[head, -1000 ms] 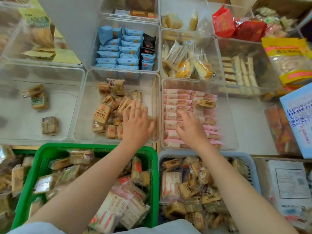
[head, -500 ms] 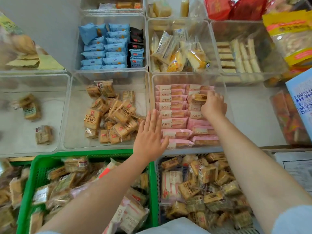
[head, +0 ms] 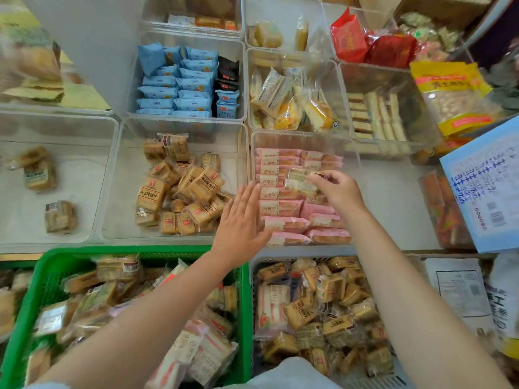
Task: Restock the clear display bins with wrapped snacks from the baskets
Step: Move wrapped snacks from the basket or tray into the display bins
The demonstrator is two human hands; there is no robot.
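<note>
My right hand (head: 341, 192) pinches a small brown wrapped snack (head: 299, 179) above the clear bin (head: 306, 137) stacked with pink-wrapped cakes (head: 283, 207). With its fingers straight, my left hand (head: 243, 223) hovers flat over the wall between that bin and the clear bin (head: 174, 127) of tan wrapped snacks (head: 182, 189). Near me stand a green basket (head: 56, 256) and a grey-blue basket (head: 306, 252), each heaped with wrapped snacks.
A nearly bare clear bin (head: 56, 122) at left holds three snacks. Further back are bins with blue packets (head: 179, 82), yellow cakes (head: 292, 99) and wafer bars (head: 376, 113). Red bags (head: 365, 43), a yellow peanut bag (head: 457, 99) and a blue box (head: 488, 186) crowd the right.
My right hand has lifted a brown snack off the pink cakes and drawn it toward me. My left hand has shifted right from the tan-snack bin to the divider.
</note>
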